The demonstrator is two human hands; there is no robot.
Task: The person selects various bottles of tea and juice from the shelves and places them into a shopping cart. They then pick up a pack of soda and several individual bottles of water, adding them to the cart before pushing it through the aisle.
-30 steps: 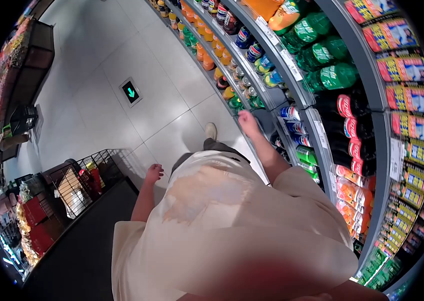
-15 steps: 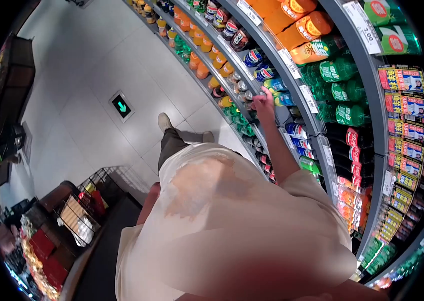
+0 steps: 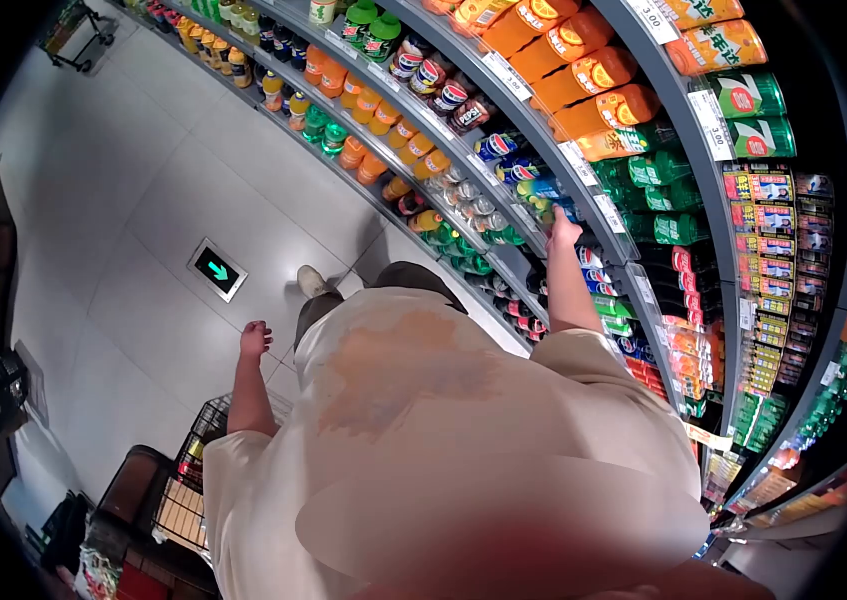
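Showing in the head view just beyond the fingers of the right hand (image 3: 564, 232) are blue-and-yellow bottles (image 3: 541, 190), small in the picture, with blue and yellow-green colours; their lettering is too small to read. They are at the front edge of a grey shelf (image 3: 481, 168), beside blue-labelled bottles (image 3: 516, 170). Dark Pepsi bottles (image 3: 470, 113) stand farther along the same row.

The right arm stretches out from its pale sleeve toward the shelf, the forearm nearly straight and the hand at the shelf's front edge. Its fingers point toward the bottles; whether the grip pinches one, touches one or is merely near cannot be told, as the fingertips blend into the colours behind them.

The left hand (image 3: 256, 339) hangs well apart from the shelf, over the tiled floor (image 3: 148, 190), elbow slightly bent, with the fingers loosely curled and nothing visible in the grip. A wire basket (image 3: 171, 505) is near the left forearm, and a floor sign (image 3: 216, 271) with a green arrow lies beyond the hand. One pale shoe (image 3: 313, 281) shows past the hem of the cream shirt (image 3: 543, 420).

Large orange bottles (image 3: 618, 108) and green bottles (image 3: 678, 229) fill the neighbouring shelf row.
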